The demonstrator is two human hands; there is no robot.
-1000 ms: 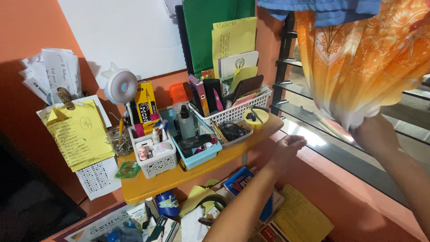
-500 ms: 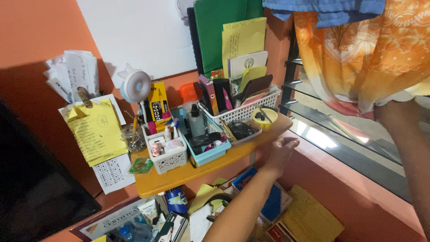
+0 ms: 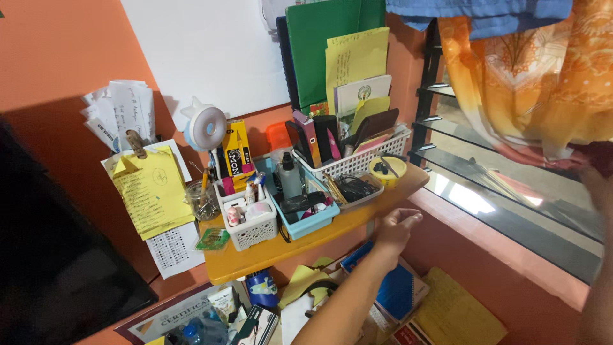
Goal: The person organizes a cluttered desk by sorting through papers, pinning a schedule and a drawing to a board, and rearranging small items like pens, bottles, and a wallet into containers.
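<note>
Orange-yellow shelf [image 3: 268, 255] on the orange wall carries three baskets packed with pens, bottles and folders. Just below the shelf's right front edge hovers the left hand [image 3: 396, 229], fingers loosely spread and slightly curled, gripping nothing and not touching the shelf. Nearest above it on the shelf sit a small yellow bowl [image 3: 387, 170] and a tray of cables [image 3: 354, 189]. Right of the shelf, the right hand's [image 3: 590, 167] blurred forearm rises under the orange curtain [image 3: 530, 83]; I cannot tell how its fingers are set.

Both forearms bare, left hand [image 3: 396, 228] ringless.
</note>
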